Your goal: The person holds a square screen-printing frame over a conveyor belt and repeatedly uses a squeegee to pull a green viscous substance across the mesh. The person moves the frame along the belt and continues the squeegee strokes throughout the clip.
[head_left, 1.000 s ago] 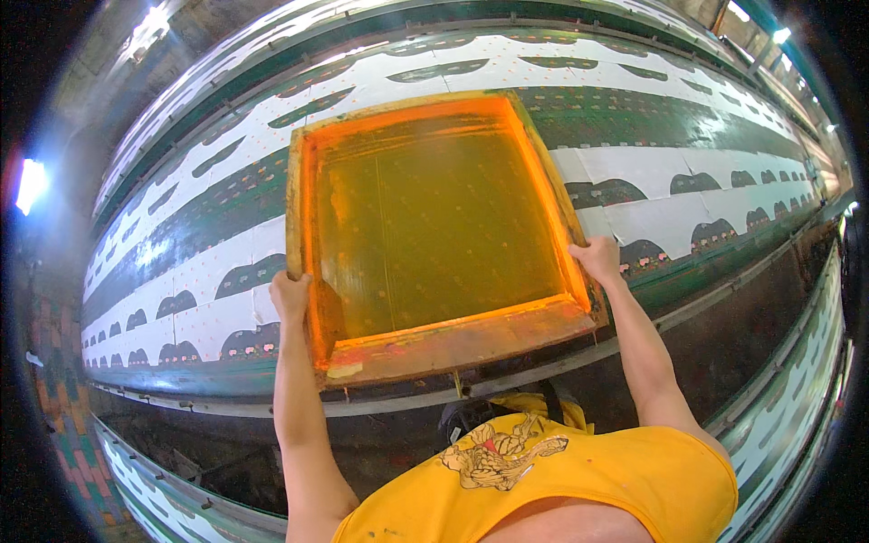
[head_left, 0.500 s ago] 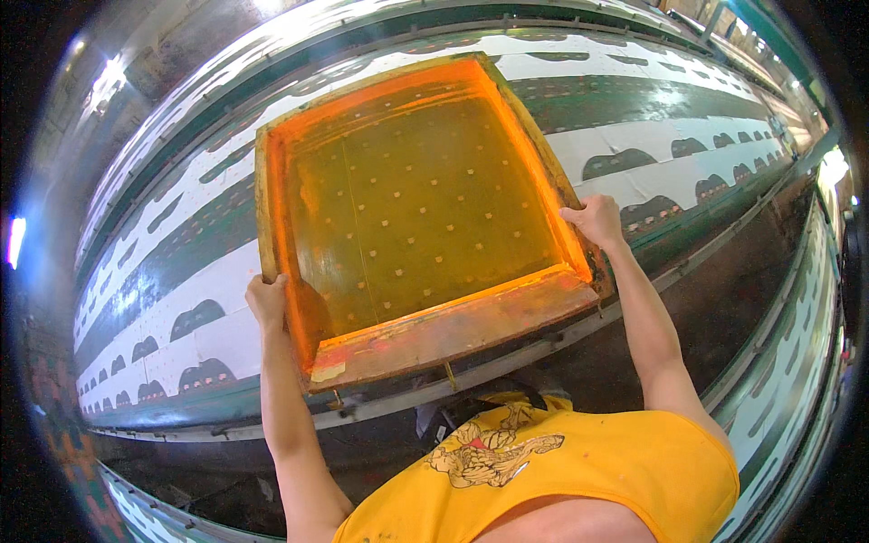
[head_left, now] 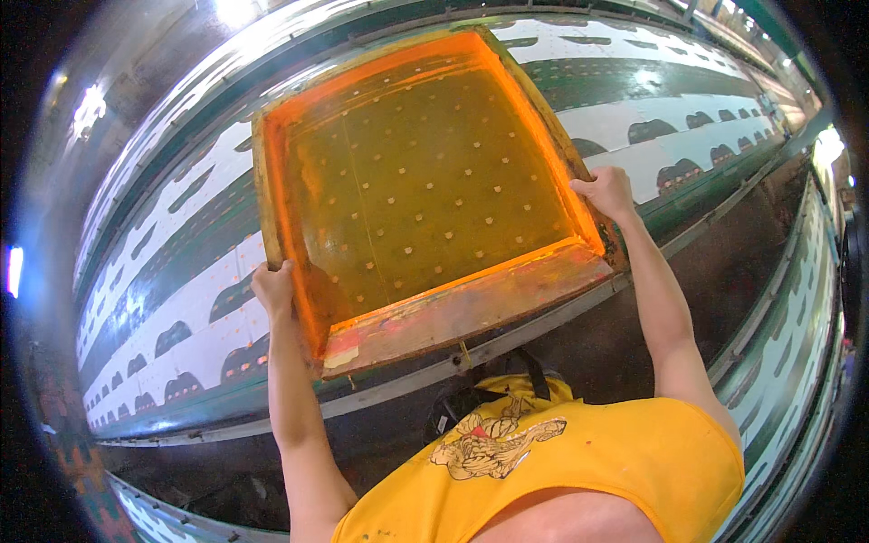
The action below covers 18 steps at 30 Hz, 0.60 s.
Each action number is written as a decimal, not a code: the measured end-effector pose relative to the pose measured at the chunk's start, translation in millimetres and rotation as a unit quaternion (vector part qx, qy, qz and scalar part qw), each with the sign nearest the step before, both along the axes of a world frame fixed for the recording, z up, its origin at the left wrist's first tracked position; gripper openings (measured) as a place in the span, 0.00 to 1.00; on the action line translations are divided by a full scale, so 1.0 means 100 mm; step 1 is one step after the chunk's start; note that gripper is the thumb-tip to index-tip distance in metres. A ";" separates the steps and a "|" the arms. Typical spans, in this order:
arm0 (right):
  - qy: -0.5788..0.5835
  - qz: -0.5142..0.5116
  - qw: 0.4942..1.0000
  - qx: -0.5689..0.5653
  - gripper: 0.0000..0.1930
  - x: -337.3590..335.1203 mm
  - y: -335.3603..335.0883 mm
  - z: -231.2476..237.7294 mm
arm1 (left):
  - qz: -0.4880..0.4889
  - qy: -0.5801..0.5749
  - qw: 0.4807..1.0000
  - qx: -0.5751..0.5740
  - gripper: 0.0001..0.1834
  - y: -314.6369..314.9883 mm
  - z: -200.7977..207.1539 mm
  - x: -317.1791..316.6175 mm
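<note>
A large rectangular screen-printing frame (head_left: 471,317) spans the middle of the view, with a bare wooden near bar and orange-stained inner sides. Its mesh (head_left: 416,181) is olive-yellow and carries rows of small pale marks. My left hand (head_left: 274,288) is closed round the left side near the front corner. On the opposite side, my right hand (head_left: 606,192) grips the edge, its thumb over the rim. The frame is over the long printing table; whether its underside touches the table is hidden. Small brass-coloured pins (head_left: 465,353) stick out below the near bar.
White material with dark rounded shapes (head_left: 172,338) runs in bands along the green table (head_left: 208,403). A metal rail (head_left: 407,389) edges its near side. Another long printing table (head_left: 787,335) lies to the right, beyond a dark aisle. Lights shine at the far left.
Both hands and the frame have shifted rightward along the table. Dark shapes slide left past the frame in the view, and another shows beside my left hand.
</note>
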State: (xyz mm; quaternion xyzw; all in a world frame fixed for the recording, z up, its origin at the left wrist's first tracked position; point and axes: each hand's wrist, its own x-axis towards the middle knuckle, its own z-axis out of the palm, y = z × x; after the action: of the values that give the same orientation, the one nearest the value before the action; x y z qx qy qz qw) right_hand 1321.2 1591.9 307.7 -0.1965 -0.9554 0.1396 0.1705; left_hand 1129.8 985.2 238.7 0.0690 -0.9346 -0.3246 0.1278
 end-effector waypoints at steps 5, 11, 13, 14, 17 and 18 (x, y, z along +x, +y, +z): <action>-0.014 -0.033 0.999 0.007 0.26 0.07 0.68 -0.01 | -0.018 0.006 1.000 0.021 0.20 0.73 -0.07 -0.03; -0.027 -0.026 0.999 -0.009 0.26 0.00 1.79 -0.24 | -0.005 0.023 0.999 0.027 0.16 1.91 -0.18 0.17; -0.020 -0.022 0.999 -0.018 0.26 -0.01 2.24 -0.37 | 0.000 0.040 0.998 0.039 0.15 2.38 -0.25 0.27; -0.018 -0.012 0.999 -0.029 0.25 0.00 2.44 -0.45 | 0.005 0.049 0.998 0.029 0.14 2.54 -0.33 0.31; -0.030 -0.003 0.999 -0.027 0.24 0.09 2.89 -0.68 | 0.015 0.068 0.997 0.029 0.13 2.95 -0.57 0.49; -0.039 -0.004 0.999 -0.020 0.23 0.15 3.02 -0.77 | 0.013 0.069 0.997 0.027 0.14 3.09 -0.60 0.54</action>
State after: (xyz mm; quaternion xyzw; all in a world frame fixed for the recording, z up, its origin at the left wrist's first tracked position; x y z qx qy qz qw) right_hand 1336.2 1894.4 231.0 -0.2092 -0.9575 0.1504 0.1294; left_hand 1183.8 1293.7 178.4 0.0620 -0.9136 -0.3518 0.1945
